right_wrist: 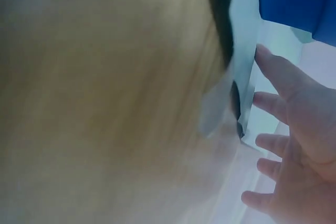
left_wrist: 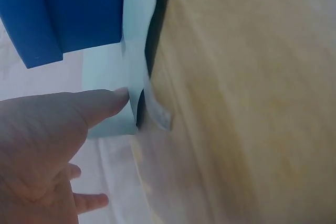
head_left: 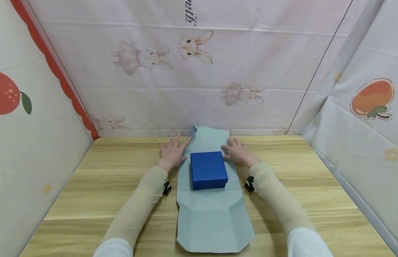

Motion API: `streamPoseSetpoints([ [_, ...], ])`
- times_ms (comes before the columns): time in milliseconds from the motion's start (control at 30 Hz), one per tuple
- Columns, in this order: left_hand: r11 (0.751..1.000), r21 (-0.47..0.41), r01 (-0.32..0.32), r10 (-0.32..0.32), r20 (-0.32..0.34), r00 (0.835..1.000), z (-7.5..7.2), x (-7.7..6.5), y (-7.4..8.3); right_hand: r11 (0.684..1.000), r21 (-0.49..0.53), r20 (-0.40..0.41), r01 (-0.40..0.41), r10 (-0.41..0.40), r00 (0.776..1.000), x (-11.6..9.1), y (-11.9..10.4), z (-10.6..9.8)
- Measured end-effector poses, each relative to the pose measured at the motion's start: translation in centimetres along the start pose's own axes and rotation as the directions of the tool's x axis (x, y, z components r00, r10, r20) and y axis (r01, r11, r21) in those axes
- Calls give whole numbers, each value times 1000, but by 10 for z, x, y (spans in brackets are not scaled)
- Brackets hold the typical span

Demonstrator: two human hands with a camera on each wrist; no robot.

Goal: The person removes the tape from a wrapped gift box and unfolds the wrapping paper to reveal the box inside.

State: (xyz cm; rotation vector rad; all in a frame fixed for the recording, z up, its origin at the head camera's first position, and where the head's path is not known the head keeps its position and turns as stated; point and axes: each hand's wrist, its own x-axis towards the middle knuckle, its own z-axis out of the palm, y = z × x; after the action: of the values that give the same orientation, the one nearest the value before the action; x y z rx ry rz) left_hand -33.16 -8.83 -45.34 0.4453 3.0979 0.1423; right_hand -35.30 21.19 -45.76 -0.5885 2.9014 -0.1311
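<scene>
A blue lidded box [head_left: 208,168] sits on a long sheet of pale blue-green paper [head_left: 209,228], which has fold creases and a turned-up corner at its far left. My left hand [head_left: 172,152] lies at the paper's left edge beyond the box, fingers spread; in the left wrist view its thumb [left_wrist: 107,103] touches the paper's edge. On the opposite side my right hand [head_left: 240,151] is at the paper's right edge, thumb and fingertips by it. The right wrist view shows the thumb [right_wrist: 278,66] straight against the paper, just below the box. Neither hand touches the box.
The wooden table [head_left: 122,185] reaches back to a hanging cloth [head_left: 160,107] printed with rabbits. Side cloths with fruit prints stand left and right. The paper's far end comes up against the back cloth. Each wrist wears a small black camera mount [head_left: 249,184].
</scene>
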Motion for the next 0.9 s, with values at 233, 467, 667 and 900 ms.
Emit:
streamPoseSetpoints([
  [233, 994, 89, 62, -73, 126, 989, 3, 6, -4, 997, -31, 36, 74, -73, 997, 10, -11, -7],
  [467, 1000, 19, 2, -6, 258, 966, 4, 14, 0, 993, 41, 76, 107, -110, 991, 18, -21, -10],
  [667, 999, -20, -45, 49, 325, 944, -1, 15, -8, 993, 44, 105, 110, -115, 988, 22, -20, -6],
  [900, 996, -83, 31, 5, 394, 919, -15, 3, -21, 993, 30, 122, 113, -116, 986, 17, -1, -1],
])
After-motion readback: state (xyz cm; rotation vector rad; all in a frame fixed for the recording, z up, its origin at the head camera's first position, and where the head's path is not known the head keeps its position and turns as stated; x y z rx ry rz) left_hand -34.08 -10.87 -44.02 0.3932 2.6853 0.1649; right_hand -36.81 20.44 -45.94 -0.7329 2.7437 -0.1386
